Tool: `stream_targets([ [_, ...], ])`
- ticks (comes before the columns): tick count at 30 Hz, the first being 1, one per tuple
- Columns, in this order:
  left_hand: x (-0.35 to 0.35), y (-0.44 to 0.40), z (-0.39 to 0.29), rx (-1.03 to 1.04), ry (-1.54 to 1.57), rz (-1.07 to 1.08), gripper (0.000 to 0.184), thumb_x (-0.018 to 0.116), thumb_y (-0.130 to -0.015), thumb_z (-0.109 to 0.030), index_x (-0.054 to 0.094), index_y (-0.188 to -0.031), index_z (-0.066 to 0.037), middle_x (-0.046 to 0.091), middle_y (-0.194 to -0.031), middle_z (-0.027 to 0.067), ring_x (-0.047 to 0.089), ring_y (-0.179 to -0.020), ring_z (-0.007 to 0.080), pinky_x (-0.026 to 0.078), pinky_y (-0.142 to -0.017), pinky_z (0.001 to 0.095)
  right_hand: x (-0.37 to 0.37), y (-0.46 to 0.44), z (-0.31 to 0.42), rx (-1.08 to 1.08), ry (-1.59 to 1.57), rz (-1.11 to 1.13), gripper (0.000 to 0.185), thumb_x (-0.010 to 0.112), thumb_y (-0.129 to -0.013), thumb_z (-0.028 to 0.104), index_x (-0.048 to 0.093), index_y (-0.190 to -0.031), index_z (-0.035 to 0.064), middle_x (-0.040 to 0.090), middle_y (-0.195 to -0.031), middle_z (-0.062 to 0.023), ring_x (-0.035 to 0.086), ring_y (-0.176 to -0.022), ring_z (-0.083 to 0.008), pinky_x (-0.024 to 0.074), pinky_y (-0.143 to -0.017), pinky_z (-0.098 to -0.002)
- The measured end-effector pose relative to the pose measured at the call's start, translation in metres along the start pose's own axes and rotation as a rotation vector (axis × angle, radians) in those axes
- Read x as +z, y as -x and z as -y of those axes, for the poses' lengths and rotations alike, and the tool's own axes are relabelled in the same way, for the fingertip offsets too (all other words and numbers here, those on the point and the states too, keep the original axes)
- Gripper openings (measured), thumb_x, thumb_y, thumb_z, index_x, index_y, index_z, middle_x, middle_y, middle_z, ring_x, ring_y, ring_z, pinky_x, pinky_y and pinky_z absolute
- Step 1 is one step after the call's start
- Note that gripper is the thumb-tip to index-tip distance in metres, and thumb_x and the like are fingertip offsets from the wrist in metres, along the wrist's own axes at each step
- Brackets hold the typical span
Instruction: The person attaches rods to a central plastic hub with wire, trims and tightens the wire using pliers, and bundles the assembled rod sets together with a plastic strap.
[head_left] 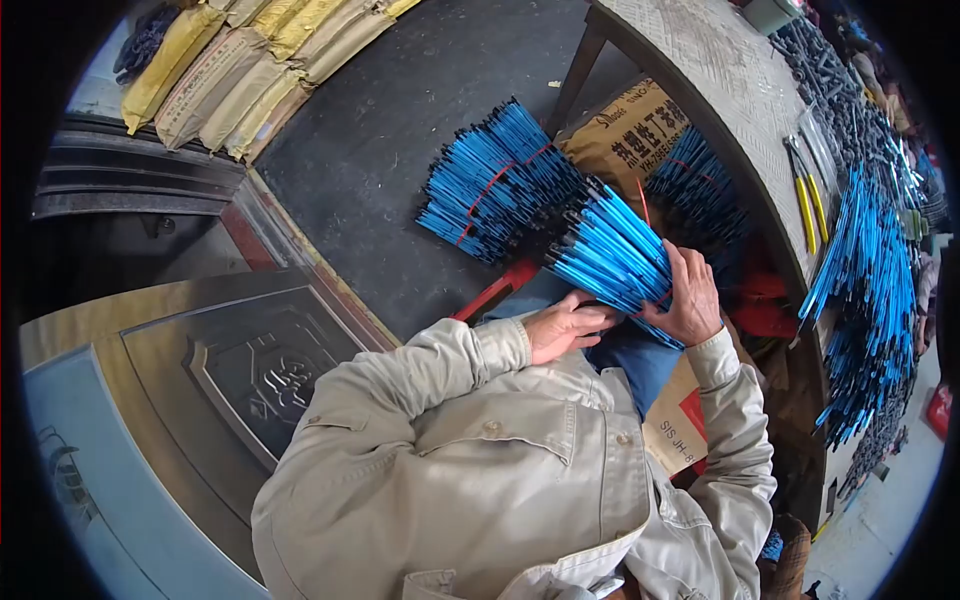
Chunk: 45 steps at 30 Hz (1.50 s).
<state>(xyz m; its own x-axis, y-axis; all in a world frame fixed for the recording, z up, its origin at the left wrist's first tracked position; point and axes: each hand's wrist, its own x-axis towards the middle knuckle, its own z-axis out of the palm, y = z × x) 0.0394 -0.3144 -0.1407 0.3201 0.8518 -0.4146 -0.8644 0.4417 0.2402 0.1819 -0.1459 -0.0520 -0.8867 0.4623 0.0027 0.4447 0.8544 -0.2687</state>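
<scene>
A bundle of blue rods with black ends [615, 250] lies over my lap, tilted, with a red tie near its lower end. My right hand [692, 297] is wrapped round the lower right side of the bundle, thumb on one face and fingers on the other. At the bundle's lower left edge, my left hand [570, 328] touches it with fingers stretched out and close together; its fingertips are partly hidden by the rods. Just beyond, on the dark floor, stand more blue rods [495, 185] tied with red bands.
A workbench [700, 60] curves along the right, bearing loose blue rods [870, 290], yellow-handled pliers [808, 200] and dark small parts. Under it are a brown printed sack [625, 135] and another tied bundle [700, 185]. Stacked sacks [215, 85] stand upper left, a carved door panel [265, 370] lower left.
</scene>
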Motion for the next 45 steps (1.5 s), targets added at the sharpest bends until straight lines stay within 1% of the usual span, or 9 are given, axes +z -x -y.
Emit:
stream_targets([
  [5, 0.014, 0.012, -0.029, 0.142, -0.085, 0.014, 0.059, 0.06, -0.083, -0.019, 0.029, -0.133, -0.021, 0.04, -0.133, 0.0066, 0.033, -0.128, 0.0232, 0.032, -0.1, 0.0393, -0.037, -0.038, 0.013, -0.041, -0.036, -0.079, 0.084, 0.074, -0.054, 0.019, 0.039, -0.128, 0.0013, 0.048, -0.109, -0.0181, 0.048, -0.101, -0.0342, 0.0404, -0.087, -0.0407],
  [8, 0.01, 0.005, -0.056, 0.656, -0.091, -0.102, 0.06, 0.064, -0.082, -0.026, 0.031, -0.131, -0.015, 0.043, -0.127, 0.004, 0.04, -0.12, 0.019, 0.032, -0.1, 0.0394, -0.054, -0.08, 0.032, 0.036, -0.214, -0.169, 0.081, 0.074, -0.054, 0.018, 0.041, -0.126, 0.0008, 0.048, -0.109, -0.019, 0.048, -0.101, -0.0353, 0.0409, -0.087, -0.0415],
  [14, -0.037, -0.043, -0.128, 0.953, 0.053, 0.011, 0.067, 0.066, -0.08, -0.038, 0.035, -0.13, -0.007, 0.045, -0.127, 0.0076, 0.045, -0.115, 0.0237, 0.034, -0.1, 0.0392, -0.004, -0.162, 0.066, -0.1, -0.057, -0.31, 0.082, 0.076, -0.055, 0.023, 0.042, -0.127, 0.0019, 0.049, -0.107, -0.0168, 0.049, -0.097, -0.0324, 0.0409, -0.081, -0.0406],
  [22, -0.158, -0.083, -0.162, 0.802, 0.102, -0.417, 0.075, 0.062, -0.078, -0.052, 0.035, -0.132, -0.008, 0.045, -0.13, 0.0081, 0.043, -0.119, 0.0251, 0.032, -0.101, 0.0439, 0.138, -0.227, 0.045, 0.022, -0.163, -0.242, 0.083, 0.074, -0.061, 0.029, 0.036, -0.13, 0.0039, 0.047, -0.107, -0.0166, 0.046, -0.099, -0.0327, 0.0372, -0.082, -0.0424],
  [34, -0.202, -0.139, -0.192, 0.573, 0.257, -0.799, 0.066, 0.072, -0.076, -0.035, 0.042, -0.125, -0.004, 0.054, -0.114, 0.0092, 0.053, -0.098, 0.0219, 0.042, -0.083, 0.0375, 0.25, -0.262, -0.023, 0.124, -0.312, 0.034, 0.077, 0.07, -0.067, 0.031, 0.035, -0.131, 0.0083, 0.045, -0.116, -0.0213, 0.045, -0.108, -0.0385, 0.0367, -0.089, -0.0465],
  [39, -0.254, -0.186, -0.177, 0.436, -0.109, -1.059, 0.076, 0.075, -0.072, -0.03, 0.034, -0.129, -0.002, 0.056, -0.105, 0.0111, 0.054, -0.09, 0.0233, 0.043, -0.074, 0.0365, 0.291, -0.225, -0.046, 0.142, -0.233, 0.552, 0.061, 0.067, -0.07, 0.032, 0.044, -0.122, 0.0086, 0.045, -0.121, -0.0232, 0.053, -0.103, -0.0397, 0.0423, -0.086, -0.0486],
  [42, -0.292, -0.194, -0.169, 0.439, -0.286, -1.029, 0.094, 0.077, -0.069, -0.032, 0.02, -0.139, -0.007, 0.056, -0.097, 0.0085, 0.052, -0.09, 0.0252, 0.041, -0.066, 0.0362, 0.307, -0.214, -0.037, 0.112, -0.133, 0.398, 0.048, 0.067, -0.069, 0.028, 0.052, -0.11, 0.0078, 0.052, -0.112, -0.021, 0.057, -0.095, -0.0375, 0.0464, -0.08, -0.0478],
  [44, -0.302, -0.194, -0.171, 0.472, -0.24, -1.071, 0.062, 0.073, -0.074, -0.019, 0.044, -0.127, -0.002, 0.058, -0.084, 0.0082, 0.042, -0.045, 0.011, 0.031, -0.039, 0.0255, 0.284, -0.226, -0.035, 0.104, -0.156, 0.557, 0.04, 0.067, -0.068, 0.026, 0.057, -0.103, 0.0082, 0.058, -0.103, -0.0184, 0.059, -0.091, -0.0356, 0.0485, -0.075, -0.0478],
  [45, -0.302, -0.182, -0.178, 0.356, -0.222, -0.82, 0.05, 0.07, -0.077, -0.015, 0.048, -0.119, 0.0, 0.061, -0.085, 0.0098, 0.036, -0.039, 0.01, 0.028, -0.036, 0.0234, 0.282, -0.224, -0.037, 0.062, -0.137, 0.538, 0.034, 0.066, -0.069, 0.025, 0.06, -0.099, 0.0087, 0.06, -0.096, -0.0163, 0.06, -0.09, -0.035, 0.0487, -0.076, -0.0473],
])
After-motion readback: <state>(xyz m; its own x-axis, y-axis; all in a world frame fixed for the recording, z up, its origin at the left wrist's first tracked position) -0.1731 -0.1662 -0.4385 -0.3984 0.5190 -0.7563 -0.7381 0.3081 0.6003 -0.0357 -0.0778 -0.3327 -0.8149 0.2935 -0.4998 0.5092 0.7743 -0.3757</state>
